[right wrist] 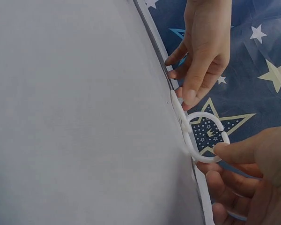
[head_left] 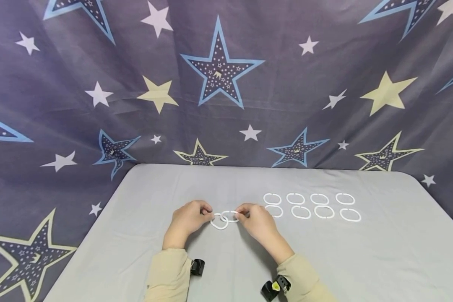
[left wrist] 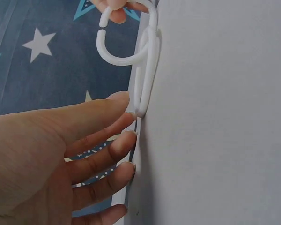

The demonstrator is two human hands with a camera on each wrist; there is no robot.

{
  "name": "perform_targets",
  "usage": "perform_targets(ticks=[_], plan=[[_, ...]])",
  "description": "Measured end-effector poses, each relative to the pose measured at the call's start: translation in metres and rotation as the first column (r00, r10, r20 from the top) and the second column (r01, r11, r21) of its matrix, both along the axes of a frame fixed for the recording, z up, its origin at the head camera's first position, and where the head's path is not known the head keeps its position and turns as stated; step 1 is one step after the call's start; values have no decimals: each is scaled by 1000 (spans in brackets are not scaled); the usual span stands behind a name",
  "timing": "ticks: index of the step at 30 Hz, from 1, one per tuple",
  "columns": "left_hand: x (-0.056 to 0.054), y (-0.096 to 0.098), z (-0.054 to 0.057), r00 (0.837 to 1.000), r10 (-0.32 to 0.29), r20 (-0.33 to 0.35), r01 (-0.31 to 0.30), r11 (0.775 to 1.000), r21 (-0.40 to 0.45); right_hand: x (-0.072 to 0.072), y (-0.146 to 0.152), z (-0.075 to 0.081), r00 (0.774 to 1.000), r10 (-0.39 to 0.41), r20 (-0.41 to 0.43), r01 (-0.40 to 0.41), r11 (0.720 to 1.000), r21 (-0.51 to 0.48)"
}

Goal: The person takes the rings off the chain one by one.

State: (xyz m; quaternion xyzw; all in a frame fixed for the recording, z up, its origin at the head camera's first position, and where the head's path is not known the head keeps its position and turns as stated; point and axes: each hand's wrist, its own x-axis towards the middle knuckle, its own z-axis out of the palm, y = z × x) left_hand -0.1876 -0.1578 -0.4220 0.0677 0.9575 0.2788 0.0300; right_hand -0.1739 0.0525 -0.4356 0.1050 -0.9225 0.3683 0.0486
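Note:
Two white plastic links are hooked through each other. One link (left wrist: 145, 79) lies on the grey-covered table with its end right at the fingertips of my left hand (head_left: 189, 219). In the left wrist view that hand's fingers (left wrist: 105, 157) are loosely spread, the thumb apart from them, with nothing pinched between them. The other link (right wrist: 200, 115), an oval with a small gap in its side, stands tilted up from the cloth. My right hand (head_left: 258, 222) pinches it between thumb and fingertips, as the right wrist view shows.
Several more white links (head_left: 319, 199) lie in two rows on the table (head_left: 392, 251), to the right of my right hand. Behind the table's far edge hangs a dark curtain (head_left: 272, 105) printed with stars.

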Motion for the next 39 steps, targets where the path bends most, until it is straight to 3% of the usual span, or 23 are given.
perform_targets(ticks=[12,20,32,39], plan=[[3,4,-2,998,-23,51,26,998,-53,3,0,0,1000,-1,-22,2,1000,10],[2,3,-2,998,-16,61,20,998,-63,2,0,2,998,48,-32,-47,999,22],[0,6,5,997,-54,60,49,995,82,0,1,7,978,92,-188,-68,989,131],[0,9,12,997,-58,44,49,981,189,3,2,13,959,77,-273,-49,993,109]])
